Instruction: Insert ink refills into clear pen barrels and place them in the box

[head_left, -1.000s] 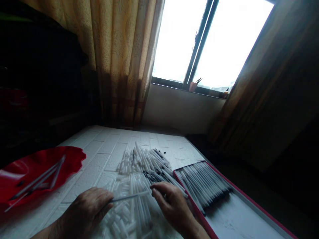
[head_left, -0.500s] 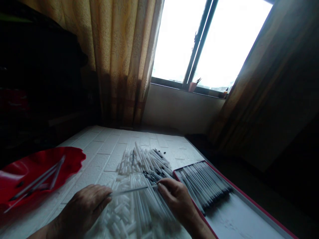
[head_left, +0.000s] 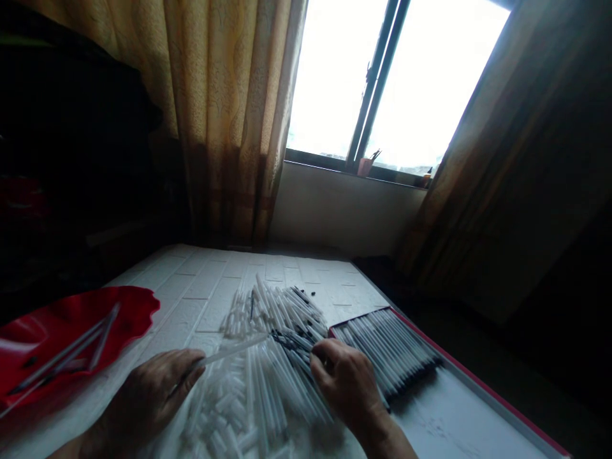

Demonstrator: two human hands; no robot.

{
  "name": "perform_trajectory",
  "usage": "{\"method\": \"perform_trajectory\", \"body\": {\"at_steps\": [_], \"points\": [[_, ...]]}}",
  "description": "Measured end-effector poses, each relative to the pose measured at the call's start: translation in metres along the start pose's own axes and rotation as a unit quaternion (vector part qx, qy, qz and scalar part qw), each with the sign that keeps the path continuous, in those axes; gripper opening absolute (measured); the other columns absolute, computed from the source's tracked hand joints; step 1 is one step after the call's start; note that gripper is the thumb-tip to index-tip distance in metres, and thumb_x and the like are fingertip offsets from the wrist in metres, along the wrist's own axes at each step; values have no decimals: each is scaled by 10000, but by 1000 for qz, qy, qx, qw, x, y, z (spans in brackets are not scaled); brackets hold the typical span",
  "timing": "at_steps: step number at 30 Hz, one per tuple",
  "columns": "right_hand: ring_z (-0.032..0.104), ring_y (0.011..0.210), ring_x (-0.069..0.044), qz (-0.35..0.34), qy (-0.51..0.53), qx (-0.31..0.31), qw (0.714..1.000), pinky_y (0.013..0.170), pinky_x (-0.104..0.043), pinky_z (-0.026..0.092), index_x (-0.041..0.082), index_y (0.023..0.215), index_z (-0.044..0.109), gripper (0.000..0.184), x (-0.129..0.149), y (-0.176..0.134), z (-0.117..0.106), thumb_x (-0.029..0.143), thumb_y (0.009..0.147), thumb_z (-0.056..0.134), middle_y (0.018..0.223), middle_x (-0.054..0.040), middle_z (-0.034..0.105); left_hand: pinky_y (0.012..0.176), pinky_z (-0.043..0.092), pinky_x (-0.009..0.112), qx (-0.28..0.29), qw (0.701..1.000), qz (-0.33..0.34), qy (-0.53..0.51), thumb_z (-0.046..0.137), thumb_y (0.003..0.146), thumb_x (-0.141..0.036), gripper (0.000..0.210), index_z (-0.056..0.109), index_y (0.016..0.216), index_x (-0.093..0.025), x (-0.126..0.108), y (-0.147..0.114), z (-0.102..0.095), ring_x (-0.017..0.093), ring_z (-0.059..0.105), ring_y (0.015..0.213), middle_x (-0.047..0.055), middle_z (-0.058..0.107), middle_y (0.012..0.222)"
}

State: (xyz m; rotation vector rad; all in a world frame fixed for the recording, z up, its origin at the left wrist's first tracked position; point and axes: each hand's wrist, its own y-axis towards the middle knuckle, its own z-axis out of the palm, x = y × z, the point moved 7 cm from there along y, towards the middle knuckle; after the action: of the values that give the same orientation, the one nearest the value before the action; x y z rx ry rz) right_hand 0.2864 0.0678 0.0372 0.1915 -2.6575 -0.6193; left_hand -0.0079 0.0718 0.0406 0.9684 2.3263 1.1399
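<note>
My left hand (head_left: pixel 160 389) is closed on one end of a translucent pen barrel (head_left: pixel 236 347). The barrel slants up to the right, and its far end hangs over the pile. My right hand (head_left: pixel 347 376) has its fingers curled together beside a bundle of thin pen refills with black ends (head_left: pixel 291 341); what its fingertips pinch, if anything, is hidden. Below and between the hands lie long clear pen tubes (head_left: pixel 268 395) and short whitish caps (head_left: pixel 222 411). More white pen barrels (head_left: pixel 282 303) are heaped just beyond.
To the right, a red-edged box (head_left: pixel 497 382) holds a row of pens with dark ends (head_left: pixel 392 347). At left, a red wavy-rimmed dish (head_left: pixel 138 306) contains a few pens. All rest on a white brick-patterned table (head_left: pixel 191 280), with a window and curtains behind.
My right hand has come away from the pen piece stretched between both hands and moved slightly right to the black-ended refills. My left hand keeps the barrel, now tilted upward.
</note>
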Motion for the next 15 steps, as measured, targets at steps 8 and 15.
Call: {"method": "perform_trajectory", "body": {"at_steps": [8, 15], "points": [[699, 687, -220, -28, -9, 68, 997, 635, -305, 444, 224, 756, 690, 123, 11, -3, 3, 152, 798, 600, 755, -37, 745, 610, 598, 196, -28, 998, 54, 14, 406, 1083, -449, 345, 663, 939, -270, -26, 3, -5, 130, 770, 606, -48, 789, 730], [749, 860, -230, -156, 199, 36, 967, 768, -315, 553, 175, 1131, 723, 267, 56, -15, -3, 296, 945, 573, 990, -102, 779, 576, 550, 242, 12, 991, 133, 26, 296, 1111, -299, 357, 610, 945, -263, -59, 10, -7, 138, 730, 569, -48, 749, 682]]}}
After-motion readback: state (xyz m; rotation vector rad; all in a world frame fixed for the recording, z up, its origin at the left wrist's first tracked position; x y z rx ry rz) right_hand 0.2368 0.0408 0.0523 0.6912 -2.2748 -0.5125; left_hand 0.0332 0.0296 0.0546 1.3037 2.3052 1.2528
